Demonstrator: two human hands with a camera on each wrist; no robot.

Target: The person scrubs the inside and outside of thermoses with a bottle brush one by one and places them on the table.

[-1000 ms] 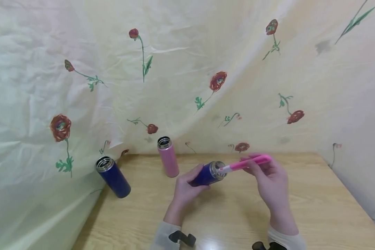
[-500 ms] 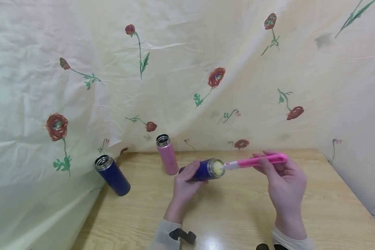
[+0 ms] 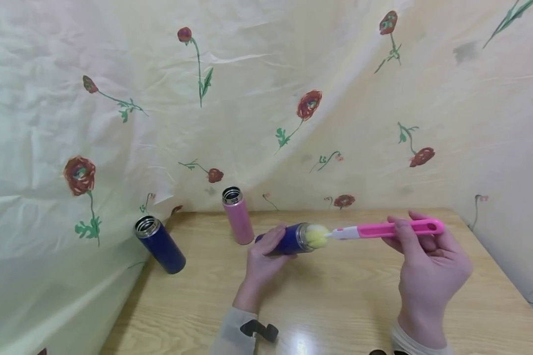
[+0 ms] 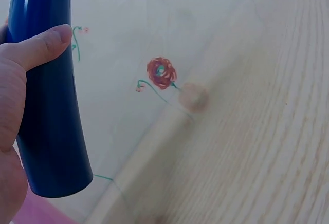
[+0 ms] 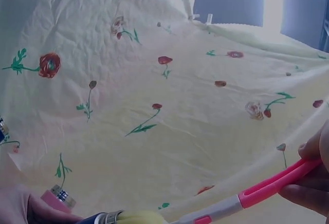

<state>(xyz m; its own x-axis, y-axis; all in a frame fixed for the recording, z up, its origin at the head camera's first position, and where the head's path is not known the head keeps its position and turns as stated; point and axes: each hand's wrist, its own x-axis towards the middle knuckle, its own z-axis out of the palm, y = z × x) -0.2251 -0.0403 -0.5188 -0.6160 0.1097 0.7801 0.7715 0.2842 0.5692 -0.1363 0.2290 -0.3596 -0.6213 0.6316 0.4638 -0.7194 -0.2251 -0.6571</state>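
My left hand (image 3: 266, 261) grips a blue bottle (image 3: 291, 240) tilted nearly on its side above the table, its metal mouth facing right. In the left wrist view the thumb lies across the blue body (image 4: 51, 116). My right hand (image 3: 433, 271) pinches the pink handle of a bottle brush (image 3: 388, 230) between thumb and fingers. The yellow sponge head (image 3: 317, 236) sits at the bottle's mouth, mostly outside it, with its inner end hidden by the rim. The right wrist view shows the brush's white-and-pink shaft (image 5: 216, 212) running to the sponge.
A second blue bottle (image 3: 162, 249) without a lid stands at the table's left edge. Behind my left hand, a lidless pink bottle (image 3: 239, 219) stands near the back. Flower-printed cloth (image 3: 248, 123) hangs behind and beside the wooden table (image 3: 337, 305).
My right hand has moved right, drawing the brush outward, so the yellow sponge has come from inside the bottle to its mouth. The left hand keeps its hold, with the bottle turned slightly.
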